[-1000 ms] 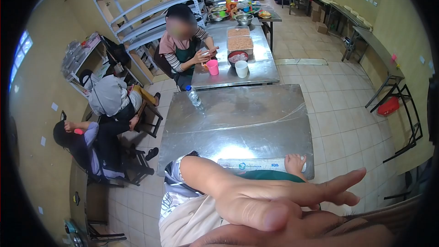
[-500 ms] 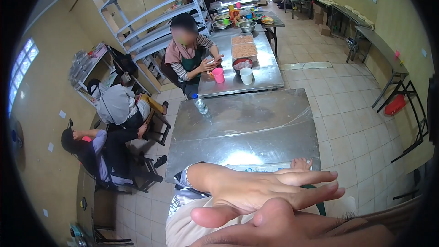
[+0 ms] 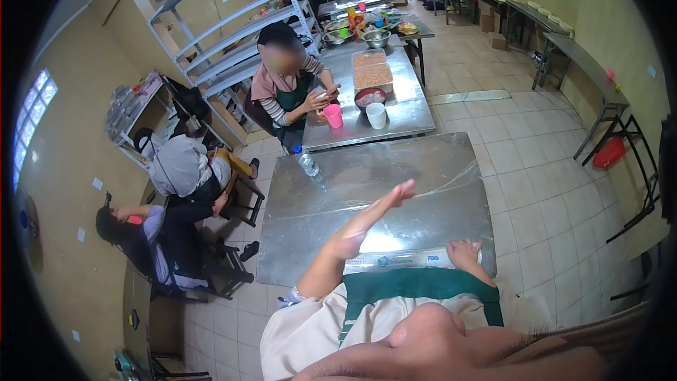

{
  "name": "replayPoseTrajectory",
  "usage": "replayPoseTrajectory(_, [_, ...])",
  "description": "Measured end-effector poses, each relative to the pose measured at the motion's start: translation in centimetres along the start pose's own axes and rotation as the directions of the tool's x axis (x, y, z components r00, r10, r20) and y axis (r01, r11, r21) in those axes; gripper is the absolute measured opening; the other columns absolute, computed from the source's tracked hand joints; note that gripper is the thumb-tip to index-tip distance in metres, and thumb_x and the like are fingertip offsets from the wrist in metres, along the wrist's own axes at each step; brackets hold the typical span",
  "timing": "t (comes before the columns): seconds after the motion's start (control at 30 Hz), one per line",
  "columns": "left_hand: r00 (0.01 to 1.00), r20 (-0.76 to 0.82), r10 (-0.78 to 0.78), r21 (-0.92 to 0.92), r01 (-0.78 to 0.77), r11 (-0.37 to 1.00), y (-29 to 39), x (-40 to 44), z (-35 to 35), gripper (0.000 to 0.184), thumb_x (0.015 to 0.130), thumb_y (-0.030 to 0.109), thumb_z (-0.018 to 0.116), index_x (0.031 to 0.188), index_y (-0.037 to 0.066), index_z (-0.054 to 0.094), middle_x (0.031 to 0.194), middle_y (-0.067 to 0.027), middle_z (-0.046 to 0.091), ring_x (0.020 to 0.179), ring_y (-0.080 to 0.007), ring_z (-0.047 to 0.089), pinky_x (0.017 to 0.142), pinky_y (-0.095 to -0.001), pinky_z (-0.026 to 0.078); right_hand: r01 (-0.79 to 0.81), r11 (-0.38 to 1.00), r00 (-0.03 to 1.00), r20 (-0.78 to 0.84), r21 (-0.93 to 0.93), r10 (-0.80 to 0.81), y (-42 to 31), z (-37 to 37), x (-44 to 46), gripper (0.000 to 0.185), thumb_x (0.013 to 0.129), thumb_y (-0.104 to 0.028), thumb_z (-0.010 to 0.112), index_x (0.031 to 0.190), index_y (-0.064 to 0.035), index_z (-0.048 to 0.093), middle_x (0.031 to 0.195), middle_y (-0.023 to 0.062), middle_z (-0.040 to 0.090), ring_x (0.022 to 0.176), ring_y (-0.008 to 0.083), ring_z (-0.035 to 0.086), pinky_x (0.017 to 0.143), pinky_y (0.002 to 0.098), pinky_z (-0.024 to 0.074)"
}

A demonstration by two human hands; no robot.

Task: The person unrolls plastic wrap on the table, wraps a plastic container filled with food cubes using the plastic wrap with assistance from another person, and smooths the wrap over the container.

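Note:
My left hand [image 3: 377,213] is raised above the near half of the steel table [image 3: 331,236], turned edge-on with its fingers stretched out and nothing in it. At the table's near right edge, my right hand [image 3: 464,255] rests on the right end of a long, white and blue printed box [image 3: 398,261], fingers apart. The box looks like a cling film box and lies along the near edge. Across the tabletop runs a pale, wavy line, like the edge of clear film. A water bottle [image 3: 307,162] with a blue cap stands at the far left corner.
Beyond, a person [image 3: 285,85] sits at another steel table [image 3: 331,140], which holds a pink cup [image 3: 333,116], a white cup [image 3: 376,116], a bowl [image 3: 371,97] and food trays [image 3: 374,77]. Two people sit along the left wall. A red bag [image 3: 608,156] hangs at right.
My left hand has moved away from my face, forward over the table, and turned edge-on. The box and my right hand now show fully. My view has shifted slightly.

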State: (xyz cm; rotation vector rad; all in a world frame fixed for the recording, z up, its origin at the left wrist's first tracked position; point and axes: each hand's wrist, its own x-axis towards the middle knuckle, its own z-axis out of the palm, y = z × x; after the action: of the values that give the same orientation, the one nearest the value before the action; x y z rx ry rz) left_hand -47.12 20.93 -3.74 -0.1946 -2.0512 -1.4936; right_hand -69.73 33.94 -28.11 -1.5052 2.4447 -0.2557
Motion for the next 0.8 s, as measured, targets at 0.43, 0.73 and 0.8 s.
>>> replayPoseTrajectory(0.43, [0.688,-0.085,-0.72,0.77,0.504,0.391,-17.9,-13.5,6.7,0.058,0.078,0.051,0.041,0.122,0.013,0.037,0.12,-0.0125,0.042,0.111,-0.0287,0.038,0.087,-0.0469,0.03,0.353,0.925,0.886,0.269,0.137,-0.378,-2.3,0.9,0.2,0.045,0.081,-0.04,0.04,0.111,-0.0078,0.048,0.114,0.0112,0.048,0.108,0.0259,0.042,0.089,0.0514,0.0247])
replayPoseTrajectory(0.73, [0.801,-0.275,-0.532,0.805,0.494,0.327,-18.3,-14.8,7.4,0.055,0.075,0.048,0.047,0.115,0.01,0.046,0.108,-0.013,0.05,0.099,-0.0283,0.047,0.085,-0.0422,0.032,0.504,0.831,0.82,0.172,0.235,-0.546,-2.6,0.2,-0.1,0.05,0.08,-0.047,0.041,0.117,-0.012,0.043,0.117,0.0098,0.045,0.111,0.0226,0.04,0.089,0.0471,0.0247])
replayPoseTrajectory(0.8, [0.784,-0.311,-0.537,0.8,0.521,0.298,-18.1,-15.3,6.9,0.053,0.074,0.048,0.048,0.109,0.009,0.05,0.103,-0.0124,0.052,0.096,-0.0276,0.048,0.084,-0.0418,0.032,0.444,0.88,0.862,0.188,0.166,-0.471,-2.3,0.0,-0.1,0.047,0.081,-0.047,0.039,0.114,-0.0151,0.047,0.116,0.0082,0.047,0.109,0.0208,0.042,0.089,0.0473,0.0241])
